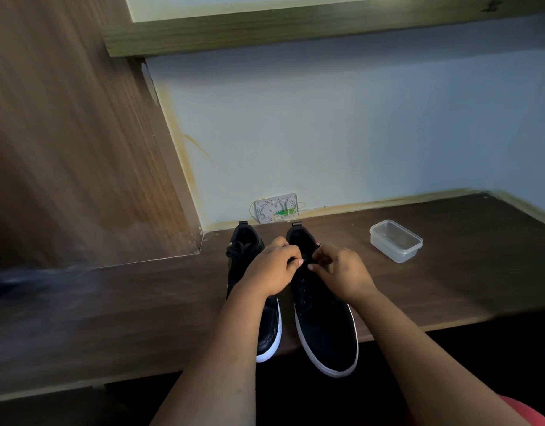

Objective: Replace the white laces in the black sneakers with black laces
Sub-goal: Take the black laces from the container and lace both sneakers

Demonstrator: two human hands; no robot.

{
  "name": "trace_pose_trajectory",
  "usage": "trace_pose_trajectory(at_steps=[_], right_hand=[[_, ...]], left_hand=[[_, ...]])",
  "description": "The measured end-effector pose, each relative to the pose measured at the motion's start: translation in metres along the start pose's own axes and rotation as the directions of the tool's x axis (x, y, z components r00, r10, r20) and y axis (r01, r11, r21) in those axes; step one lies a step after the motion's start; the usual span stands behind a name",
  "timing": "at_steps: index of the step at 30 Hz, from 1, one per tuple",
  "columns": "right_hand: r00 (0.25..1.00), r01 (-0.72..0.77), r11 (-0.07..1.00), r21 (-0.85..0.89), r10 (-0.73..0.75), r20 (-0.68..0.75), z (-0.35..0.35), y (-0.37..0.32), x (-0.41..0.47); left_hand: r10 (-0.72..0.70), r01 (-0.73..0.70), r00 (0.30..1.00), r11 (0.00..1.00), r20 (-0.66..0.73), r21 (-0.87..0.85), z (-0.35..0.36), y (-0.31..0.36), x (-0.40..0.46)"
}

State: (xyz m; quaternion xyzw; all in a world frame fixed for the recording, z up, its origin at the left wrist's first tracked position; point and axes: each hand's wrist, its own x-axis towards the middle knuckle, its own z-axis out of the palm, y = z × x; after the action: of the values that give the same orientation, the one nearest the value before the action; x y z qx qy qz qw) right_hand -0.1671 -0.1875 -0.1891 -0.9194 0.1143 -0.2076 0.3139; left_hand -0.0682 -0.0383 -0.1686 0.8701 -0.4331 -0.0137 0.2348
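Two black canvas sneakers with white soles [325, 330] stand side by side on the dark wooden worktop [142, 318]. Over the right sneaker, the left hand [272, 269] and right hand [342, 270] each close their grip, pinching a black lace [309, 265].

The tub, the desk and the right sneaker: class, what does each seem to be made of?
Tub: clear plastic, probably; the desk shows through its walls.
Desk: dark wood or wood-look laminate, fairly matt; faint grain lines show.
Right sneaker: black matt upper, perhaps suede or canvas, with a smooth white sole edge, likely rubber.
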Motion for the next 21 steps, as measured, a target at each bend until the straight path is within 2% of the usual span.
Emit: trace_pose_trajectory(at_steps=[5,9,13,21], right_hand=[[0.996,-0.091,0.991,0.095,0.091,-0.002,-0.006,0.002,0.003],[0.998,-0.039,0.993,0.112,0.044,-0.043,-0.008,0.001,0.004],[0.999,0.023,1.000,0.005,-0.023,0.026,0.000,0.000,0.000],[1.000,0.001,0.999,0.032,-0.001,0.013,-0.011,0.004,0.003]], left_hand=[[-0.009,0.009,1.000,1.000,0.006,0.001,-0.001,-0.001,0.000],[-0.008,0.008,1.000,1.000,0.007,0.005,0.000,0.000,0.001],[-0.007,0.007,1.000,1.000,-0.003,0.004,0.000,0.002,0.001],[-0.009,0.010,1.000,1.000,-0.018,0.017,-0.003,-0.002,-0.001]])
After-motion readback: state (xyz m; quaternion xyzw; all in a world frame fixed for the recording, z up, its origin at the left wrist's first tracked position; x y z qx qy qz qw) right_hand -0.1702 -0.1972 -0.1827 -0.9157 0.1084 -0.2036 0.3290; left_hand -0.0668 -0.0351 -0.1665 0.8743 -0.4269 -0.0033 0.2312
